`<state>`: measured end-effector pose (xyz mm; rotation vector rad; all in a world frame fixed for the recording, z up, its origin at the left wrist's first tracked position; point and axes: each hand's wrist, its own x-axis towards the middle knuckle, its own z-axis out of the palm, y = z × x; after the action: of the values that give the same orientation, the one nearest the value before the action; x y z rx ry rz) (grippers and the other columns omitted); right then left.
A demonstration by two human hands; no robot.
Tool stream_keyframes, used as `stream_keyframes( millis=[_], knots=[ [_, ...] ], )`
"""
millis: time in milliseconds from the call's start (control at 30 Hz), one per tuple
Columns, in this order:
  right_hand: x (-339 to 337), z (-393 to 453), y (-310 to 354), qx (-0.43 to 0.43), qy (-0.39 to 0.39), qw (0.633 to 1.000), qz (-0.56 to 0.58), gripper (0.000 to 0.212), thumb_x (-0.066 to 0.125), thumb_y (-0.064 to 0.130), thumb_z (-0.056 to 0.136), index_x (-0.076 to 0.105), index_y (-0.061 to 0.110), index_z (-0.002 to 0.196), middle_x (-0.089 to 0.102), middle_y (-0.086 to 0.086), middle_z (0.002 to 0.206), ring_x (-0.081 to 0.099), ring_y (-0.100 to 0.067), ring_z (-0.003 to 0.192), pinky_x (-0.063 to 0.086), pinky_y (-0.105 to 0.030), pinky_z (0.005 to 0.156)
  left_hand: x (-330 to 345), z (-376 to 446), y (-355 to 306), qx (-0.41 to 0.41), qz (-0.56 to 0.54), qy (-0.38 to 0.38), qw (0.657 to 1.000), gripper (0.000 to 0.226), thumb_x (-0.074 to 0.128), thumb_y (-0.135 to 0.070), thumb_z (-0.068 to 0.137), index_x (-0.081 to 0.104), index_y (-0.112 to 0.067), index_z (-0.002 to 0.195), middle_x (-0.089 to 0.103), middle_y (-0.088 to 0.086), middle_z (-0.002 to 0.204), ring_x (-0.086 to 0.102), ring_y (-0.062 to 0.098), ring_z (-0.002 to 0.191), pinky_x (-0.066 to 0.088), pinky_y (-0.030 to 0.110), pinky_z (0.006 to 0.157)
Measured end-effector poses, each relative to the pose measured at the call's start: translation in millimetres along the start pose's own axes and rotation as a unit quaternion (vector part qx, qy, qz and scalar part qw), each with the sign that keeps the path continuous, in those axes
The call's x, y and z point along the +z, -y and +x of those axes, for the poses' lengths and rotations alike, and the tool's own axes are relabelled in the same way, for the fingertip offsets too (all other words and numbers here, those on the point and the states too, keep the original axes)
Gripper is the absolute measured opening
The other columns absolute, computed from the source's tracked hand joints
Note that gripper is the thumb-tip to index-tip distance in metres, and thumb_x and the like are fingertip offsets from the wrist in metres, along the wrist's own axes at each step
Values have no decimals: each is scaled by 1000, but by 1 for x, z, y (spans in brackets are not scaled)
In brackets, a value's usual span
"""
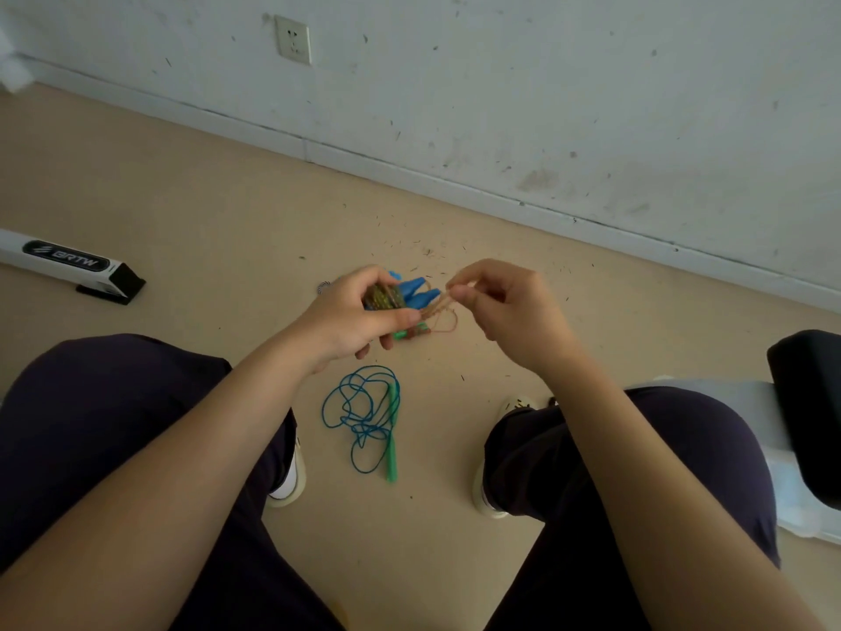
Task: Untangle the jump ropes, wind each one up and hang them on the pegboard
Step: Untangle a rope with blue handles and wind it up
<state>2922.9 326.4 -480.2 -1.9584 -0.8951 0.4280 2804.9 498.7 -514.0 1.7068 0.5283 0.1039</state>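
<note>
My left hand [359, 311] grips a wound bundle of multicoloured rope [383, 297] with blue handles [421, 291] sticking out to the right. My right hand [496, 298] pinches the loose tan end of that rope [440, 309] between thumb and fingertips, just right of the bundle. A small loop of the tan cord hangs below the pinch. On the floor between my feet lies a blue jump rope [362, 414] in a loose tangle, with its green handles [391, 441] along its right side. No pegboard is in view.
I sit with my knees apart above a beige floor [205, 211]. A white wall with a socket [293, 38] runs across the back. A white and black bar [68, 264] lies at the left. A black seat and pale plastic box [801, 448] stand at the right.
</note>
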Motion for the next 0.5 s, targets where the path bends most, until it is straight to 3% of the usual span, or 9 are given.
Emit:
stream_keyframes(
  millis=[100, 233, 400, 500],
  knots=[
    [-6, 0, -4, 42, 51, 997, 45, 15, 62, 14, 95, 64, 20, 108, 54, -7, 54, 48, -19, 48, 43, -29, 52, 0, 1, 4, 3, -22, -69, 997, 32, 79, -23, 84, 61, -19, 110, 69, 6, 78, 64, 17, 63, 41, 29, 43],
    [-3, -1, -8, 84, 101, 982, 133, 8, 59, 6, 96, 61, 7, 104, 56, -9, 62, 51, -22, 46, 42, -26, 47, -6, 2, 3, 23, -78, -160, 984, 24, 76, -23, 86, 60, -21, 104, 71, 5, 89, 65, 15, 65, 40, 29, 44],
    [-8, -2, -8, 85, 49, 979, 181, 9, 61, 7, 95, 59, 7, 104, 58, -9, 65, 48, -21, 47, 38, -28, 46, -12, -2, -1, 90, -93, -174, 976, 21, 75, -18, 87, 60, -22, 101, 70, -3, 77, 62, 11, 61, 41, 27, 43],
    [-8, -2, -8, 69, 18, 974, 214, 6, 65, 6, 92, 65, 9, 97, 63, -9, 66, 48, -21, 46, 39, -27, 45, -12, -2, 0, 93, -74, -203, 972, 24, 75, -20, 87, 60, -19, 106, 71, 1, 85, 65, 8, 63, 44, 21, 49]
  ],
)
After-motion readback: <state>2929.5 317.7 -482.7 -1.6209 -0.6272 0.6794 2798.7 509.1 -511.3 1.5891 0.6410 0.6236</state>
